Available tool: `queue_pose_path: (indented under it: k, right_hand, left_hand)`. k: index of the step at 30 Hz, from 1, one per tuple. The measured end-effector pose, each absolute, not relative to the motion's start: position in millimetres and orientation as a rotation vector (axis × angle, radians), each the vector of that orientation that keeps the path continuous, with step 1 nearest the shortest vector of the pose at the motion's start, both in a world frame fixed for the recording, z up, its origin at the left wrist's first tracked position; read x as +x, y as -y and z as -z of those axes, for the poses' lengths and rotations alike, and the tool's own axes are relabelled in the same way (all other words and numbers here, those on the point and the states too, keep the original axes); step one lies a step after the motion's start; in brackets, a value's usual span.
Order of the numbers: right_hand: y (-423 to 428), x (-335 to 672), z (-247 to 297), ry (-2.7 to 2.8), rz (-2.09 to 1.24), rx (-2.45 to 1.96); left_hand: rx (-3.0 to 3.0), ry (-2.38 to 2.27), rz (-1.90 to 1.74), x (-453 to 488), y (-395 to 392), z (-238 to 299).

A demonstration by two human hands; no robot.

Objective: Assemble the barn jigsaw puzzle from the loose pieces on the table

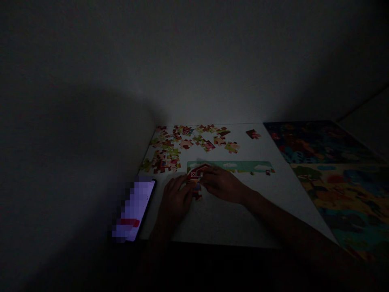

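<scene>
Red barn pieces (pixel 196 174), long axis running forward between both hands, closer to the right hand (pixel 223 184); left hand (pixel 176 198) just beside them. Both hands narrowly curled (grip unclear in the dimness). Loose pieces (pixel 179 146) lie beyond the hands.

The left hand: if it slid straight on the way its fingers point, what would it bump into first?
Probably the red barn puzzle pieces, just ahead of the left hand; the dim light hides whether its fingertips touch them.
</scene>
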State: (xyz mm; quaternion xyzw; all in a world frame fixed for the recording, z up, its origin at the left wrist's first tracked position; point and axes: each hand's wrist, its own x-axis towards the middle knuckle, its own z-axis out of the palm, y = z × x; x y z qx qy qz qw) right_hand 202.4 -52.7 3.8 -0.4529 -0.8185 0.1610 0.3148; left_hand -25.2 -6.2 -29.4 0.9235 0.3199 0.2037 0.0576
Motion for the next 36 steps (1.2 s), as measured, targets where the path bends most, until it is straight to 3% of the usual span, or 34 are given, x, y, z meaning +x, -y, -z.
queue_pose_path:
  k: [36]
  right_hand:
    - [54, 189, -1, 2.23, -0.205, -1.199]
  left_hand:
    - [2.641, -1.185, -0.815, -25, 15, 20]
